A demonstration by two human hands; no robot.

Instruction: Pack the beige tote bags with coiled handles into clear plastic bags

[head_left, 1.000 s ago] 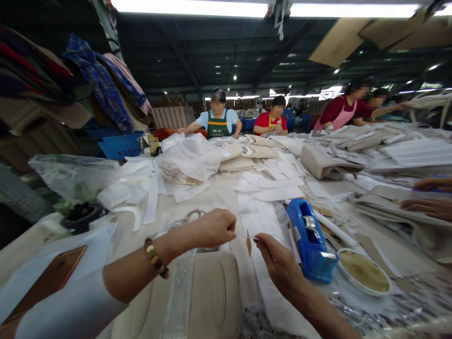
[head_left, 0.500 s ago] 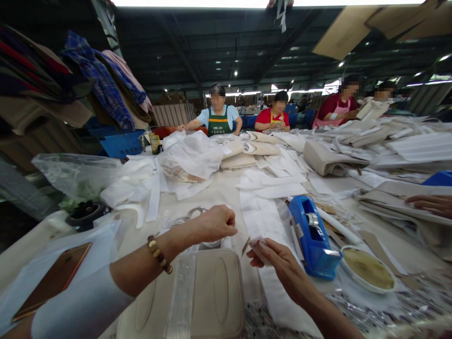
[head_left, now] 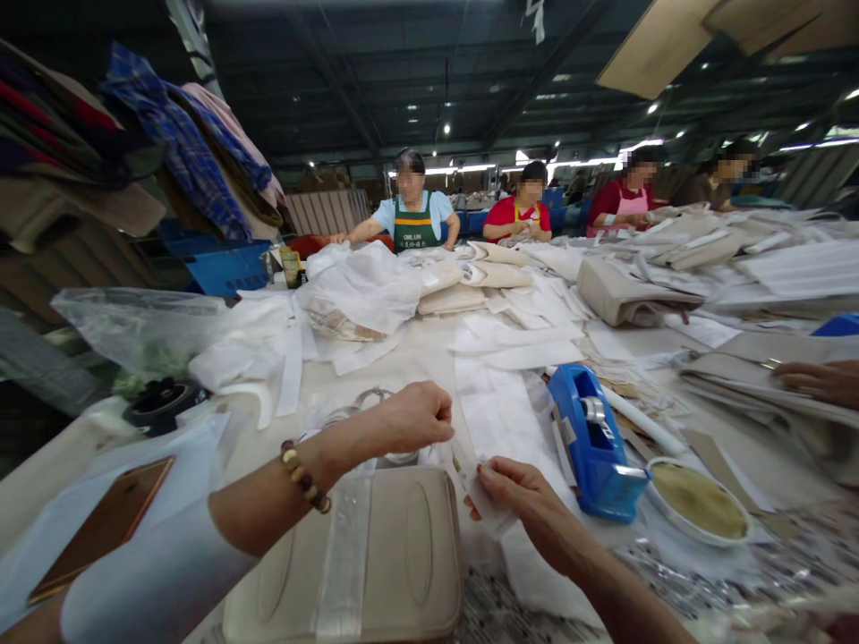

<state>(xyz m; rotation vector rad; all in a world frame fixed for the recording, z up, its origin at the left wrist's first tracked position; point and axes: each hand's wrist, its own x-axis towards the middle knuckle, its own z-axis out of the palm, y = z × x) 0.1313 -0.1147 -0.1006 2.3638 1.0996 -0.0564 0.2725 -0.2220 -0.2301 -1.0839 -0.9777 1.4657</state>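
Clearly pinched: a small, thin, whitish slip in the bare right hand

Thumb and fingers hold the slip just beside a beige, round-cornered rectangular bag with a clear plastic strip across it. The bare left hand, a beaded brown bracelet at its wrist, is curled near the slip; whether it grips anything, I cannot tell. Beyond the right hand stands a blue plastic tape dispenser.

Factory, aproned workers around worktable

Pale slip, blurred, partly behind the right grip; co-worker's hand cut off by the right edge.
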